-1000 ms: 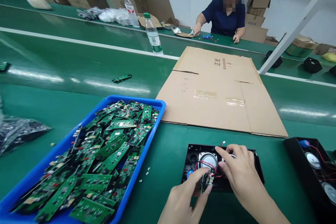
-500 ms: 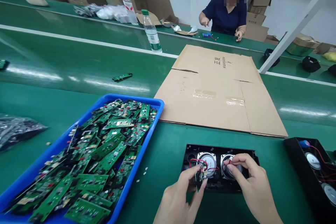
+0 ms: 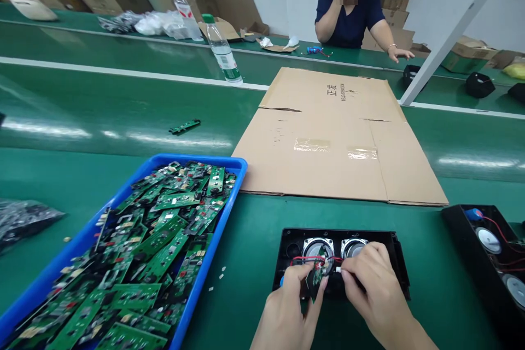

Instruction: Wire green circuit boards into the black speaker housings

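A black speaker housing (image 3: pixel 391 254) lies face down before me, its inside showing two round speaker drivers, the left driver (image 3: pixel 311 248) and the right driver (image 3: pixel 349 247). Over the left driver, my left hand (image 3: pixel 286 302) is closed on a small circuit board (image 3: pixel 315 280), held tilted between thumb and fingers. Red wires (image 3: pixel 305 258) run beside the board. Pinched in the fingertips of my right hand (image 3: pixel 375 283) is a small white connector (image 3: pixel 338 269), just right of the board and apart from it. That hand covers part of the right driver.
A blue tray (image 3: pixel 221 224) heaped with circuit boards stands at left. A flattened cardboard sheet (image 3: pixel 328 175) lies ahead, a second speaker housing (image 3: pixel 463 246) at right. One loose board (image 3: pixel 184 127), a water bottle (image 3: pixel 225 57) and a seated person (image 3: pixel 348 16) are farther off.
My right hand has moved left and down from the right driver toward the board, with a white connector now showing at its fingertips. The person opposite has raised one hand to the head.
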